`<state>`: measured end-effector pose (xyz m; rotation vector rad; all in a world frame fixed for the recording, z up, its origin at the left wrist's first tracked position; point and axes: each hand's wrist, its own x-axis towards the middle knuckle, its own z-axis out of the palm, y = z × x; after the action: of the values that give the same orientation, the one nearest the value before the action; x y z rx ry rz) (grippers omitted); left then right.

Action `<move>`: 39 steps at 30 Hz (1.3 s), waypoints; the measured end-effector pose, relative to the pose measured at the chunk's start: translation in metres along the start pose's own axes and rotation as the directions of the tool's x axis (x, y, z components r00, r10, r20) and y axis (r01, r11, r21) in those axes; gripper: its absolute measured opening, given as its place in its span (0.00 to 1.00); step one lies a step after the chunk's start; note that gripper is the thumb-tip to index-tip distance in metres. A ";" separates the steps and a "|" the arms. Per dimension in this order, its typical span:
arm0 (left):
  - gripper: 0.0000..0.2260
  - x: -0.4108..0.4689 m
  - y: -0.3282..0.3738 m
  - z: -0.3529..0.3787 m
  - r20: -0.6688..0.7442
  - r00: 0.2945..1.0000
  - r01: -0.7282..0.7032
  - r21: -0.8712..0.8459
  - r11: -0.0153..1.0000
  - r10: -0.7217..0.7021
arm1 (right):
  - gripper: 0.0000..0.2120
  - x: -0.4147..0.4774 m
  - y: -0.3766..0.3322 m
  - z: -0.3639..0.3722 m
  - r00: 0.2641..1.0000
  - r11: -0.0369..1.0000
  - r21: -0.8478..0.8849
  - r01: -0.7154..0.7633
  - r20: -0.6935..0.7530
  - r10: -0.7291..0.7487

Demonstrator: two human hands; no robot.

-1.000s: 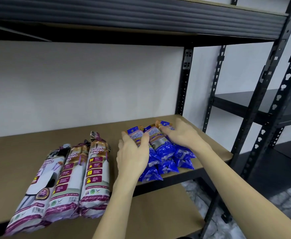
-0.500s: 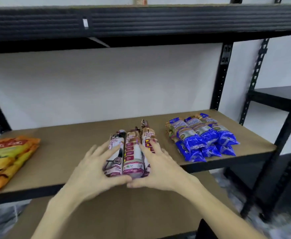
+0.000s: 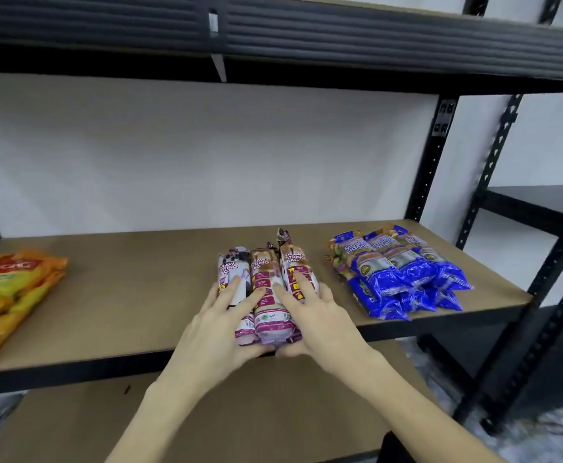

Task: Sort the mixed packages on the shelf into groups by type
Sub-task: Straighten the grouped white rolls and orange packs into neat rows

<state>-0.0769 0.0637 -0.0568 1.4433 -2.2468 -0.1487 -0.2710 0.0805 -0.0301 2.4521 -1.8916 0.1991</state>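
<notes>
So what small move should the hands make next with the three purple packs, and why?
Probably push the purple packs a little back on the shelf, then let go. The left hand and right hand lie flat on them, their near ends sit close to the shelf's front edge, and the blue packs and orange packs are already grouped apart.
</notes>
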 end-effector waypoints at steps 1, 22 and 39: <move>0.39 0.003 0.000 0.001 0.004 1.000 0.005 0.010 1.000 -0.005 | 0.51 0.004 0.002 -0.001 1.000 1.000 -0.002 0.005 0.004 -0.005; 0.37 0.046 -0.006 0.006 0.021 0.999 0.027 0.012 1.000 -0.027 | 0.50 0.045 0.022 0.004 1.000 0.998 0.067 -0.006 0.006 0.006; 0.39 0.025 -0.003 0.004 0.007 1.000 0.000 -0.081 0.997 0.000 | 0.55 0.023 0.011 0.000 0.998 1.000 -0.008 -0.027 0.049 0.027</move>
<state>-0.0846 0.0400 -0.0534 1.4024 -2.2203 -0.2426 -0.2762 0.0557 -0.0277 2.4501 -1.9418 0.1328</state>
